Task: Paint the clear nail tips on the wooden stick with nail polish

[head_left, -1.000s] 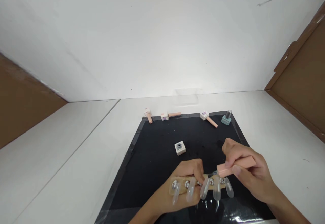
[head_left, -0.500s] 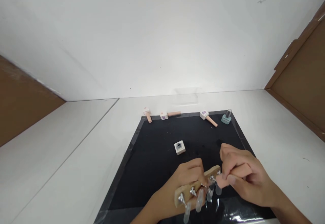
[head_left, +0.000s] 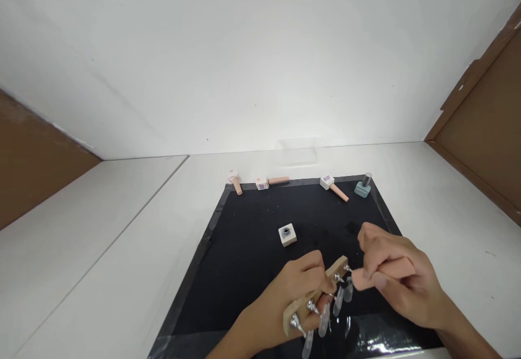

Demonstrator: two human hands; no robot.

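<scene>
My left hand [head_left: 293, 291] grips a small wooden bar [head_left: 315, 297] fitted with metal clips that hold several clear false nails [head_left: 337, 300]; the bar is tilted, its near end lower. My right hand [head_left: 396, 283] is closed on a pink nail-polish brush cap [head_left: 382, 275], its tip against the nail at the bar's far end. An open white polish bottle [head_left: 287, 234] stands on the black mat [head_left: 244, 250] just beyond my left hand.
Along the mat's far edge lie three white bottles with pink caps [head_left: 235, 182] [head_left: 271, 182] [head_left: 334, 187] and an upright teal bottle [head_left: 363, 186]. The mat lies on a white table [head_left: 101, 250]. Brown boards flank the white wall at left and right.
The wooden bar has turned from level to tilted, its left end dropping toward me. My right hand has kept the brush at the nails on the bar's right end.
</scene>
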